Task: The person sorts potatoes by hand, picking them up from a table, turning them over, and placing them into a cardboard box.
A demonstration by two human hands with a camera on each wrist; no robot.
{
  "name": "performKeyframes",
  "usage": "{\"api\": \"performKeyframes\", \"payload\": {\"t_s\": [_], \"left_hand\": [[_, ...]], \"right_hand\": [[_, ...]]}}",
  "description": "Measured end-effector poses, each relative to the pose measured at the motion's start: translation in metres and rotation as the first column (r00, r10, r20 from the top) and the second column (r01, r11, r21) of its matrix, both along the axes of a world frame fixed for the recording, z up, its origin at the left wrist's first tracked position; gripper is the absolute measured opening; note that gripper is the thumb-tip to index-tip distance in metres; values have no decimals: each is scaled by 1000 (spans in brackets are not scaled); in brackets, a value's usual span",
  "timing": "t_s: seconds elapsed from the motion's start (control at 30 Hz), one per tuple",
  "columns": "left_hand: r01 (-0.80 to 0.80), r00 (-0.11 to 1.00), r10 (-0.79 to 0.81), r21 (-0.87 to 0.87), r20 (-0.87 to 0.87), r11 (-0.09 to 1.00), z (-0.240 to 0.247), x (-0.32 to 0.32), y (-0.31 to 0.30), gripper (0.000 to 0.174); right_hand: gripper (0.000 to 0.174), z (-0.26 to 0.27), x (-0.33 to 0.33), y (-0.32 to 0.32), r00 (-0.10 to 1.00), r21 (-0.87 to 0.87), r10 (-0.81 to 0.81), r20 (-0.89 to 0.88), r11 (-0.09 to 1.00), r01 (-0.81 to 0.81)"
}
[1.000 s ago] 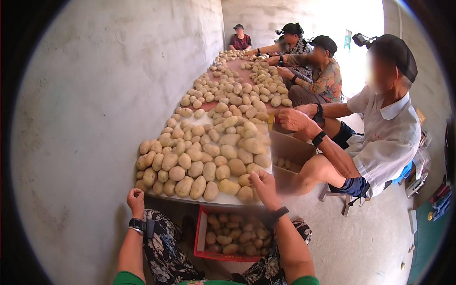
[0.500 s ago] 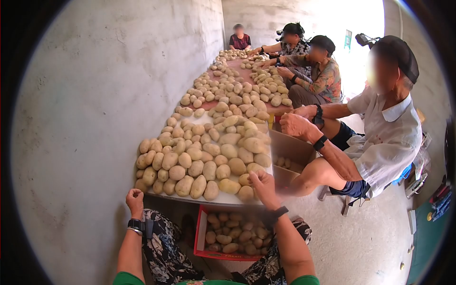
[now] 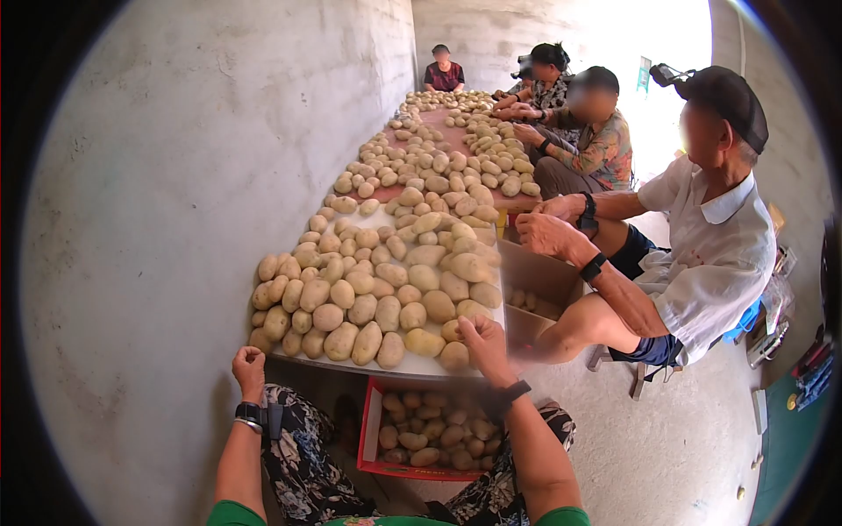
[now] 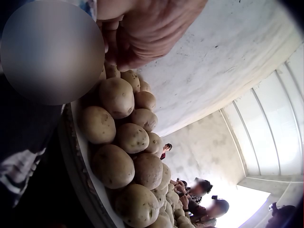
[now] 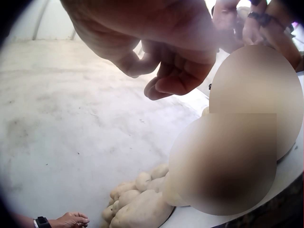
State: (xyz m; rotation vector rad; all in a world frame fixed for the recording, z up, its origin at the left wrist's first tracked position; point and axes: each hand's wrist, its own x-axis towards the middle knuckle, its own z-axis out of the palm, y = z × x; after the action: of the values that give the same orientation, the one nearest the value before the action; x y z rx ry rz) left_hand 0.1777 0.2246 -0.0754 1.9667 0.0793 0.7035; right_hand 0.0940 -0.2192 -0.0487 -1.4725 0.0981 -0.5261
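Here, the left hand and right hand hang loosely curled, each grip empty, near rounded tan potatoes on the white flat tabletop.

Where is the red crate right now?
In the head view, the red crate sits low at centre, below the near edge of the table, between the wearer's legs.

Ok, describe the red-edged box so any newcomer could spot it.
Start at the white-topped table. Under its near edge is an open box of tan potatoes. Its bright red rim sets it apart from the brown cardboard box to its right.
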Motion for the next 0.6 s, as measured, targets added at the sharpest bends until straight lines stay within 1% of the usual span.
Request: {"api": "performKeyframes", "payload": {"t_s": [0.07,0.13,0.27,0.33,0.6], "left_hand": [[5,1000,-5,-2,-2,1000,1,-1,0,5],[-15,1000,16,17,-13,1000,0,0,0,5],[-6,1000,6,5,3,1000,-4,2,4,5],[-5,1000,5,12,2,1000,-5,2,5,5],[0,1000,0,15,0,1000,-4,1,7,5]], "right_hand": [[29,2,-1,1,1000,18,6,-9,1000,-6],[30,3,-2,1,1000,-1,6,-5,1000,-6],[30,0,-1,1,1000,-4,1,-7,1000,-1],[30,1,0,1,1000,-44,-7,-23,999,6],[28,0,1,3,1000,-74,-20,-21,997,18]]}}
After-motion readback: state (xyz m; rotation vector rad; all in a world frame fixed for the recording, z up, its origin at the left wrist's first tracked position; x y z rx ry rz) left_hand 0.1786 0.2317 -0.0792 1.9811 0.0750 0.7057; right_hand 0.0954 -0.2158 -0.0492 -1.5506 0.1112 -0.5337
